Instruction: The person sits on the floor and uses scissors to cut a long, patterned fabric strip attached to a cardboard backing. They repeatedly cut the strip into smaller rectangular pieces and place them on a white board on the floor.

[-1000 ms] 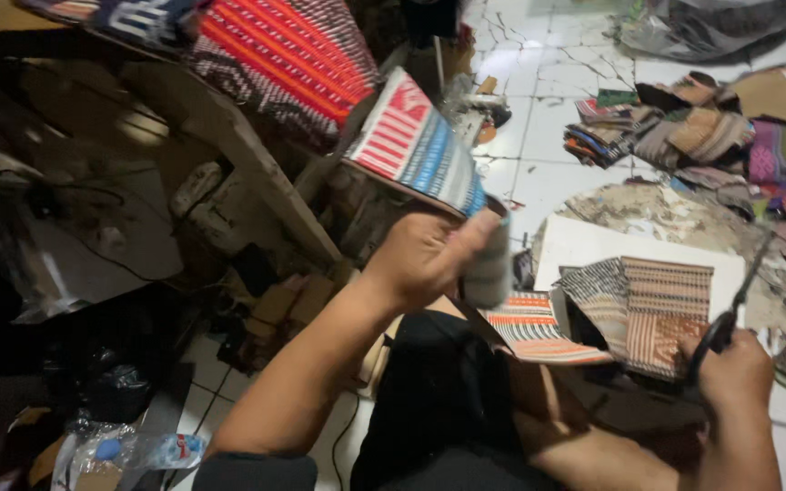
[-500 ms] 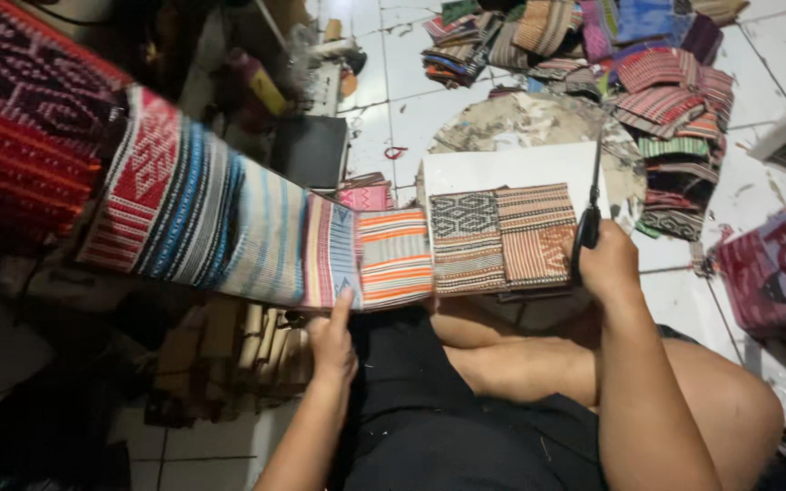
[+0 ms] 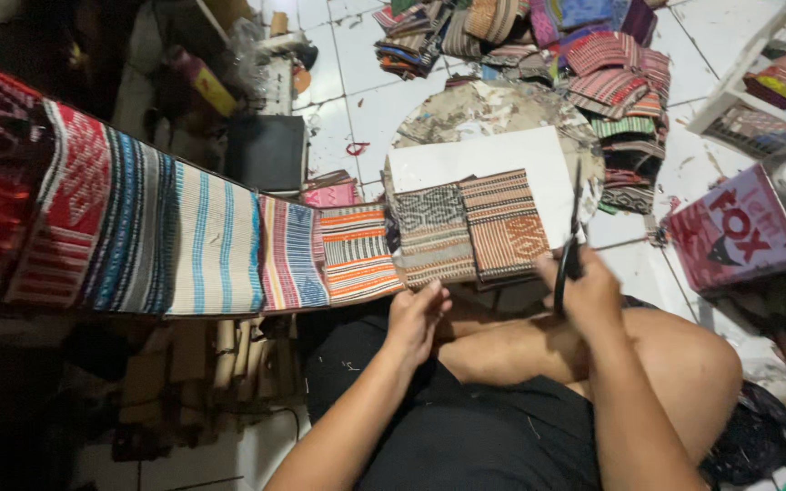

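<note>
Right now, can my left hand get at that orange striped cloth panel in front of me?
Probably yes: the left hand is empty, just below the orange striped panel, with nothing between them.

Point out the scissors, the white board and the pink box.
scissors (image 3: 573, 238): head view, on the blades.
white board (image 3: 475, 156): head view, on its bare upper part.
pink box (image 3: 730, 238): head view, on its top face.

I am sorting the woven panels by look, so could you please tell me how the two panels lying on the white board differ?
The grey panel is woven in black, grey and cream; the brown panel is rust and tan with orange motifs. The grey panel lies nearer the left hand, the brown one nearer the right hand, which holds scissors. Both lie flat, side by side on the white board, similar in size, with banded patterns.
</note>
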